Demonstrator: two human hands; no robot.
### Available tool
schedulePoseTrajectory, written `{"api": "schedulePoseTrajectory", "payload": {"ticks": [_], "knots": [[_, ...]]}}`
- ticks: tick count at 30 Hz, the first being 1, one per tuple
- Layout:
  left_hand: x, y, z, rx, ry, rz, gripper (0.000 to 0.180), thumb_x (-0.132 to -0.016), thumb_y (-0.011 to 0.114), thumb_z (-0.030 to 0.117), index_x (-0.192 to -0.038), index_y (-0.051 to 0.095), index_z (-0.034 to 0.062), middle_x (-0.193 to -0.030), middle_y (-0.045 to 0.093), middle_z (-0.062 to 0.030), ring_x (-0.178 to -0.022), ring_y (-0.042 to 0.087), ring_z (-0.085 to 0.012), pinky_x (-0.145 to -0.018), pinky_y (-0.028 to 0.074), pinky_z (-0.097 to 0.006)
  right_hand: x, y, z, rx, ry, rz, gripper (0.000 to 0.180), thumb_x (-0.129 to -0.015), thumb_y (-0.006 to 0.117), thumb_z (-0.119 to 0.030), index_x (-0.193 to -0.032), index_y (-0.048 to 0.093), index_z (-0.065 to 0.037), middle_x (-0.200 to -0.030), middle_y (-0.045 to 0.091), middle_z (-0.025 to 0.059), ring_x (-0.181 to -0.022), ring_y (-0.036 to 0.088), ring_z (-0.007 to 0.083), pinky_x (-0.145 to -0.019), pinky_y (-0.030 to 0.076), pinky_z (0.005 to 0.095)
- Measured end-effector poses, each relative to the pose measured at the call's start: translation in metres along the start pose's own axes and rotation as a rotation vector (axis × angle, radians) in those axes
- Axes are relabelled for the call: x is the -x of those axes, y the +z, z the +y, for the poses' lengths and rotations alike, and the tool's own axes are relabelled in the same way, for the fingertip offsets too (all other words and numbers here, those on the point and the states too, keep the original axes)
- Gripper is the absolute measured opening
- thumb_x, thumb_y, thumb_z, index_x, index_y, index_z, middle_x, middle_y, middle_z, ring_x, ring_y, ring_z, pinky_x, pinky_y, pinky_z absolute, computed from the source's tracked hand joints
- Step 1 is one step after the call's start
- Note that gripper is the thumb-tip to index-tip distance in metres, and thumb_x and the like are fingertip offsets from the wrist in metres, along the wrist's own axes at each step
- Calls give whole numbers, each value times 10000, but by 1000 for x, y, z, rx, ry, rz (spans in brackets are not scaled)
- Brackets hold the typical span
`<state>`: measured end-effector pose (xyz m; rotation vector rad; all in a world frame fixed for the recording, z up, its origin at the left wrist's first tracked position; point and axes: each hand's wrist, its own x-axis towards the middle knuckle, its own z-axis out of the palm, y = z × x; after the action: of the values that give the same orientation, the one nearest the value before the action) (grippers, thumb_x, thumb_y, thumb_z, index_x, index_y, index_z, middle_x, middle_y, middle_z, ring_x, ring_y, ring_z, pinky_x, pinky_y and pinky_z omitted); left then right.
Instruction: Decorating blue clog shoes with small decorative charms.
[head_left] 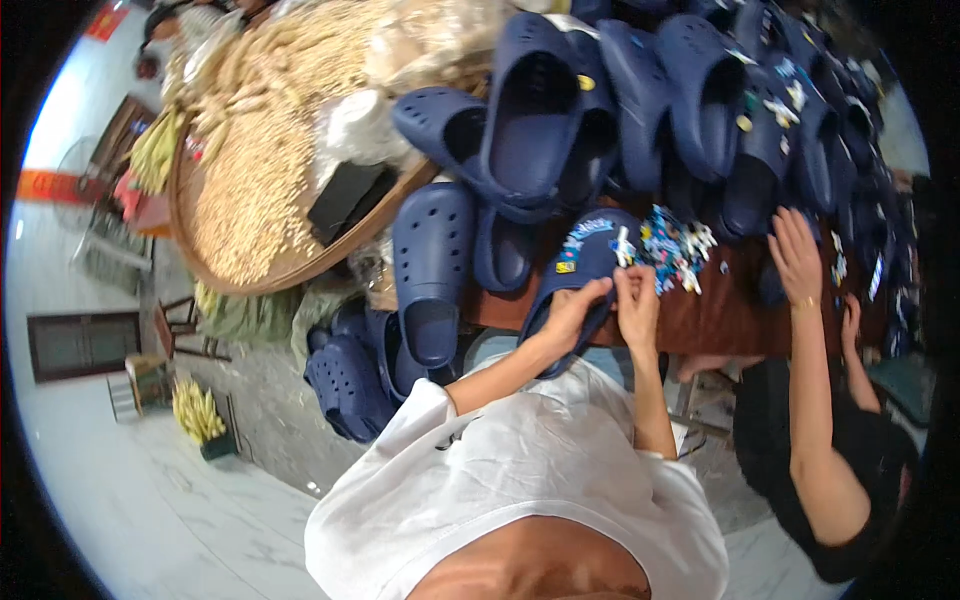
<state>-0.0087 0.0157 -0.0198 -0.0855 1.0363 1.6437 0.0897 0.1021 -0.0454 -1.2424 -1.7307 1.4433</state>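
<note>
At twelve o'clock from your nearer right hand [636, 292] (pinched, contents unclear): white charm [624, 246]; left hand [571, 312] grips navy clog [594, 264], axis one-to-seven.

One left hand [568, 317], one right hand [638, 305] and one held clog [598, 260] at three o'clock from mid-view; two co-worker hands [797, 262] farther out; one round tray [243, 288] at ten; piled clogs [700, 95], twelve to two (too overlapped for counting).

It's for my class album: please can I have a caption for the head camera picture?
Left hand holds a blue clog, right hand close by, beside a heap of colourful charms.
</note>
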Motion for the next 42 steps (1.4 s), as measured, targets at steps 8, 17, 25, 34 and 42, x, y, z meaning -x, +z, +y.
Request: {"api": "schedulePoseTrajectory", "payload": {"ticks": [8,17,25,34,42], "knots": [[3,0,1,24,-1,12,156,-850,676,93,-972,638,4,-899,656,-43,-815,645,-146,-714,531,-283,-3,-2,-15,147,-12,-82,349,-981,574,-362,-931,463,-35,-706,543,77,-575,536,151,-482,450,295],[-5,-6,-9,-71,62,60,132,-834,705,121,-916,677,21,-884,657,-10,-824,605,-103,-763,472,-265,-4,1,-13,326,-171,-44,256,-1026,444,-264,-980,441,-12,-818,562,221,-777,564,413,-706,426,475],[-4,-3,-16,-24,76,62,168,-813,725,122,-934,660,26,-890,652,-7,-824,600,-106,-776,474,-271,2,-1,-19,366,-255,-18,221,-1032,385,-224,-1001,408,-7,-842,562,283,-809,546,492,-694,398,529],[-9,-10,-22,-32,11,42,198,-832,718,126,-981,670,6,-956,671,-40,-894,616,-118,-837,479,-277,2,-7,-11,385,-255,-38,250,-1041,351,-247,-1016,411,-6,-861,551,298,-827,543,500,-688,395,529],[-12,-15,-25,21,-34,70,270,-837,712,123,-1060,647,-14,-1009,670,-72,-992,620,-159,-926,469,-290,2,-3,-19,381,-213,-43,228,-1025,359,-219,-1022,418,1,-884,588,316,-852,563,512,-711,408,567]]}}
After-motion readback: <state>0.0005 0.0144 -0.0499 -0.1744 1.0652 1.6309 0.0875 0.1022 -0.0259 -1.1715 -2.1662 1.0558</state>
